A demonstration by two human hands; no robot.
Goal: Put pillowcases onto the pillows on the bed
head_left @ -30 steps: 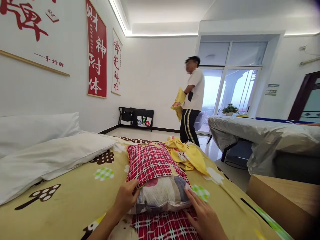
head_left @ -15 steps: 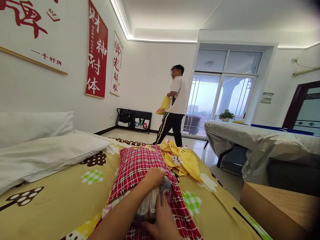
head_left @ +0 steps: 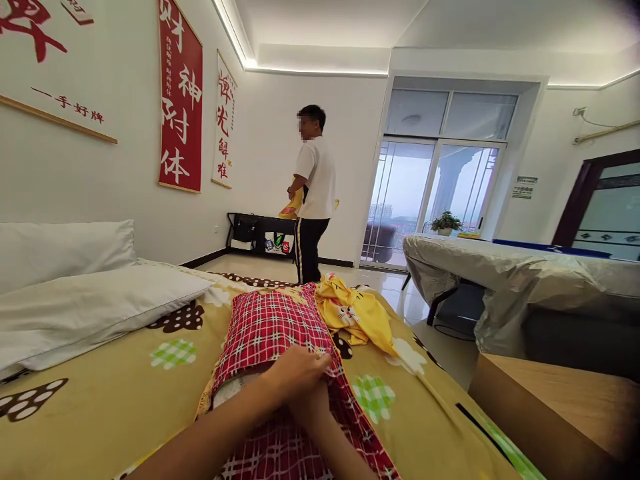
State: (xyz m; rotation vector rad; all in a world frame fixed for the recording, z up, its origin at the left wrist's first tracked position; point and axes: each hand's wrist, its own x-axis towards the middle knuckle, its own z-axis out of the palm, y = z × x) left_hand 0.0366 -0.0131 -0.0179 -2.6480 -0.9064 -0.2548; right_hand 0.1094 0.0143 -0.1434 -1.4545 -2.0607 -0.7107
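Head view: red-and-white checked fabric pillowcase is laid lengthwise toward 12 o'clock on the yellow patterned bedsheet; its near opening is gripped by left hand, with right hand closed underneath.

The bed wears a mustard sheet printed with brown mushrooms, checked green patches and white flowers; at its middle lies a red plaid pillowcase; just beyond and right of the pillowcase, touching it, sits a crumpled yellow cloth; well left of the pillowcase lie two white pillows, one stacked behind the other against the wall.
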